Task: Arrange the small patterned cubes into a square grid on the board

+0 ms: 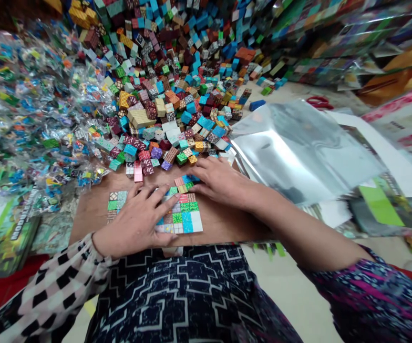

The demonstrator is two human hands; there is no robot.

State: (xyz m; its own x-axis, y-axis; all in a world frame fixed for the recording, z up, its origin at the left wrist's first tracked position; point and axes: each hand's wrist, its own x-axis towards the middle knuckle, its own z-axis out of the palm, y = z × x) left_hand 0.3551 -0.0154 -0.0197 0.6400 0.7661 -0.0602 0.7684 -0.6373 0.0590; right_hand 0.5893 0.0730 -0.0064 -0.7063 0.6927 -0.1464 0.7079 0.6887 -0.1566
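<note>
A flat patch of small patterned cubes [186, 214] lies side by side on a brown board [223, 224] in front of me. My left hand [139, 219] rests flat on the patch's left half with fingers spread, open. My right hand [220, 180] lies on the patch's far right corner, fingers stretched out over the top cubes, holding nothing I can see. Just beyond both hands spreads a large heap of loose coloured cubes [170, 95].
Clear bags of packed cubes [30, 109] pile up at the left. A silver foil bag [299, 147] lies to the right, with printed green packaging [381, 205] beside it. A green printed box [2, 233] sits at the near left. Red scissors [318, 101] lie far right.
</note>
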